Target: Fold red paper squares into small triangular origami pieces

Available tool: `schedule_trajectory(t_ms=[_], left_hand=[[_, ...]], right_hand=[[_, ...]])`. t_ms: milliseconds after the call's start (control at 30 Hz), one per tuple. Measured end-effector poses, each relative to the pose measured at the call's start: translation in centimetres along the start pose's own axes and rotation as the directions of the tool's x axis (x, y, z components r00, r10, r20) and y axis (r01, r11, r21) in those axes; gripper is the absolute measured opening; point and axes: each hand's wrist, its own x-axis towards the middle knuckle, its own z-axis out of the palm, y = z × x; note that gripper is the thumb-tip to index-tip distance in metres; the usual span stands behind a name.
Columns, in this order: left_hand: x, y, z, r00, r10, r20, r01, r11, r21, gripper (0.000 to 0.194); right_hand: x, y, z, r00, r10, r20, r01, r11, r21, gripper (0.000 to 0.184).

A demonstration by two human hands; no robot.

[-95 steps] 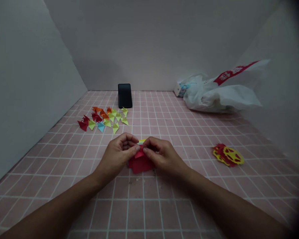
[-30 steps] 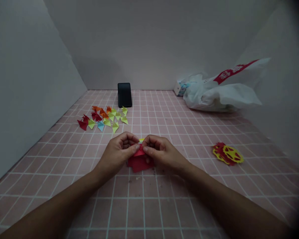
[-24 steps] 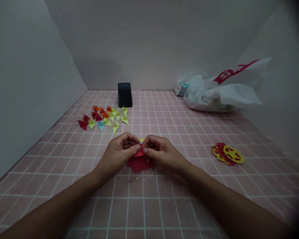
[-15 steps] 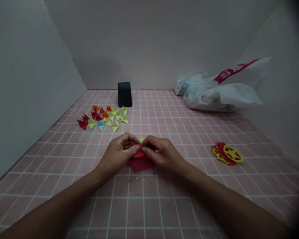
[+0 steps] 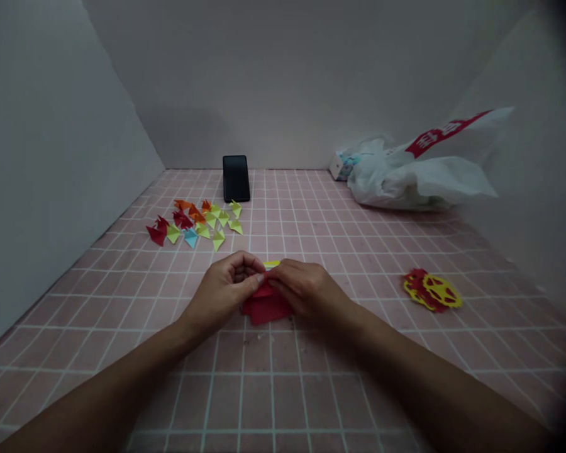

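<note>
Both hands meet at the centre over the table. My left hand [image 5: 230,282] pinches the left side of a small red paper [image 5: 264,290] between thumb and fingers. On its right side my right hand [image 5: 306,284] is closed on the same paper, with the fingertips close to the left thumb. Beneath them lies a stack of red paper sheets [image 5: 270,311], partly covered by the hands. A bit of yellow paper [image 5: 271,264] shows just behind the fingers. How the held paper is folded is mostly hidden.
Several small folded paper cranes [image 5: 202,230] in red, orange, yellow and blue stand at the back left. A black phone [image 5: 236,179] leans behind them. Red and yellow paper cut-outs [image 5: 432,291] lie to the right. A white plastic bag [image 5: 405,182] and a box [image 5: 341,167] sit back right.
My right hand has turned a little, its fingers now flatter and closer together over the red paper. The left hand has hardly moved.
</note>
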Motion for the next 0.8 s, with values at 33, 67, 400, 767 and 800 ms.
schedule_trajectory(t_ms=[33,67,400,767,800], left_hand=[[0.0,0.0,0.0,1.000,-0.002,0.003,0.002,1.000,-0.008,0.015],[0.0,0.1,0.0,1.000,-0.005,0.003,0.005,1.000,-0.015,0.015],[0.0,-0.2,0.1,1.000,0.013,-0.002,-0.013,0.999,-0.038,0.013],[-0.2,-0.2,0.4,0.999,0.035,-0.021,-0.036,0.997,-0.072,0.013],[-0.2,-0.2,0.4,0.999,0.031,-0.016,-0.032,0.997,-0.072,0.014]], right_hand=[[0.0,0.0,-0.1,1.000,0.010,-0.007,-0.010,1.000,0.016,0.022],[0.0,0.0,-0.2,1.000,0.021,-0.017,-0.021,0.999,0.038,0.021],[0.5,-0.9,-0.2,0.926,0.369,0.086,-0.326,0.661,0.676,0.006],[0.7,-1.0,0.3,0.859,0.452,0.241,-0.400,0.298,0.867,0.013],[0.7,-0.9,0.3,0.856,0.459,0.239,-0.400,0.294,0.868,0.013]])
